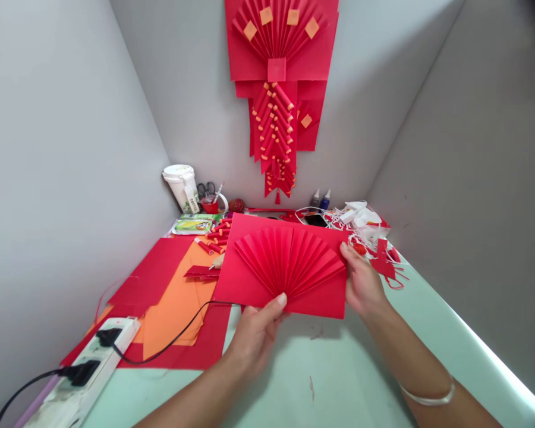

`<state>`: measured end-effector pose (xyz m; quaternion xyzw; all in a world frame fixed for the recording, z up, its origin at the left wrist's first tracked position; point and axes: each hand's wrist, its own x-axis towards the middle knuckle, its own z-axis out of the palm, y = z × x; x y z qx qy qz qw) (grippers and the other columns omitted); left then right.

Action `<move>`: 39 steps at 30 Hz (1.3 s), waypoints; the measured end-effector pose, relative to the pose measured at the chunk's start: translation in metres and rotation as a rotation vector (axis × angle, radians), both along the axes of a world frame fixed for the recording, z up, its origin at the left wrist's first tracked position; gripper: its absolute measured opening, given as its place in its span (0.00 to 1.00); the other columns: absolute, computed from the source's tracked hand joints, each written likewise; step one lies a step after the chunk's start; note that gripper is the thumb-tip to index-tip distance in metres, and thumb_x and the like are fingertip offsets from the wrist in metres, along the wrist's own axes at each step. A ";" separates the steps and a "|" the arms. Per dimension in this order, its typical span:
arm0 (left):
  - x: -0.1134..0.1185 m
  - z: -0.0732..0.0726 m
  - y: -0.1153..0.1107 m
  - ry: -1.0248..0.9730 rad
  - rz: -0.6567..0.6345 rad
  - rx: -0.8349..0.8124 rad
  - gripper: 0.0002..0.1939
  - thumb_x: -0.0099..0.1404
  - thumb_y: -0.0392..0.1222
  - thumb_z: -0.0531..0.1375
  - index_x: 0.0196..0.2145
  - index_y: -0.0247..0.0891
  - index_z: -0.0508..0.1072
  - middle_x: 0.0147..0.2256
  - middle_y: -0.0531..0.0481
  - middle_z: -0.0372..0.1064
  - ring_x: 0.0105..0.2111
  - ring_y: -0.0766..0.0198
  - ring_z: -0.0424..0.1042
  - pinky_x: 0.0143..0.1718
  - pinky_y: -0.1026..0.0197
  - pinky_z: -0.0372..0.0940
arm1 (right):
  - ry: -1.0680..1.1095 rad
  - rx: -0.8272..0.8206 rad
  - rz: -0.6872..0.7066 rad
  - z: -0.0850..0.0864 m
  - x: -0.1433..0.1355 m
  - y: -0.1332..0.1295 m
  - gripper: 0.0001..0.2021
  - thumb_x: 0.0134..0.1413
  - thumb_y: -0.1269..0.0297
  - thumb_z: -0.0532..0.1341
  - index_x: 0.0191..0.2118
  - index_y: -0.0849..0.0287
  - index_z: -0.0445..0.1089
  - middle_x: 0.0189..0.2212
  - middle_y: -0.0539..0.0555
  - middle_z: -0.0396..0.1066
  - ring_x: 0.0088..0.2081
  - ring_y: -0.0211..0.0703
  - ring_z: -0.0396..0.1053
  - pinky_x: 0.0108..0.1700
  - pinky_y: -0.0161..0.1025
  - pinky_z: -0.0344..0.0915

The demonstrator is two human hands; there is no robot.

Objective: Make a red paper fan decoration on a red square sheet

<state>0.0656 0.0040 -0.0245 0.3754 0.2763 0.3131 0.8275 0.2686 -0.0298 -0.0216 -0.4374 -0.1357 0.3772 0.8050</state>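
A red card (225,279) is held up above the table, tilted toward me. On its face spreads a pleated red paper fan (289,258), its narrow base at the card's lower edge. My left hand (256,333) grips that lower edge, with the thumb pressed on the fan's base and the fingers behind the card. At the right edge, my right hand (363,279) pinches the card, thumb in front near the upper corner. Part of each hand's fingers is hidden by the card.
Red and orange paper sheets (173,297) cover the table's left side, beside a power strip (89,368) with black plugs. Small red paper rolls (214,244), scissors (205,190) and a white cup (181,184) stand behind. Tangled white scraps (359,217) lie back right. A red fan decoration (276,119) hangs on the wall.
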 end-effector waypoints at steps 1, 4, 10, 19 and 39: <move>0.000 -0.002 0.000 0.018 0.001 0.009 0.10 0.58 0.46 0.66 0.30 0.35 0.79 0.38 0.40 0.79 0.48 0.49 0.73 0.55 0.48 0.61 | -0.025 -0.006 0.010 -0.002 0.000 -0.002 0.15 0.47 0.55 0.70 0.41 0.52 0.74 0.44 0.50 0.78 0.51 0.52 0.72 0.51 0.45 0.71; -0.002 -0.006 0.002 0.059 0.029 0.050 0.12 0.58 0.47 0.67 0.28 0.35 0.79 0.33 0.41 0.79 0.46 0.48 0.74 0.54 0.48 0.62 | -0.108 -0.012 0.098 -0.007 0.000 -0.007 0.21 0.50 0.45 0.65 0.44 0.53 0.73 0.42 0.54 0.78 0.50 0.56 0.72 0.49 0.49 0.71; -0.008 -0.006 0.005 0.107 -0.007 0.058 0.13 0.59 0.49 0.65 0.27 0.35 0.81 0.27 0.44 0.78 0.41 0.49 0.75 0.52 0.49 0.62 | -0.142 -0.055 0.314 -0.011 -0.010 -0.014 0.25 0.42 0.50 0.72 0.46 0.55 0.71 0.43 0.58 0.77 0.45 0.57 0.75 0.46 0.50 0.71; -0.010 -0.003 0.006 0.023 -0.075 -0.009 0.12 0.63 0.45 0.62 0.26 0.37 0.79 0.34 0.43 0.79 0.45 0.51 0.74 0.53 0.51 0.62 | -0.245 -0.167 0.342 -0.003 -0.024 -0.015 0.22 0.40 0.51 0.72 0.40 0.59 0.75 0.36 0.59 0.79 0.36 0.59 0.76 0.38 0.50 0.72; -0.008 -0.006 0.004 0.140 -0.023 0.048 0.14 0.58 0.50 0.65 0.22 0.39 0.77 0.32 0.43 0.78 0.45 0.48 0.74 0.52 0.49 0.63 | -0.148 -0.158 0.334 -0.006 -0.026 -0.014 0.22 0.40 0.54 0.73 0.41 0.60 0.74 0.36 0.60 0.79 0.39 0.59 0.76 0.43 0.54 0.72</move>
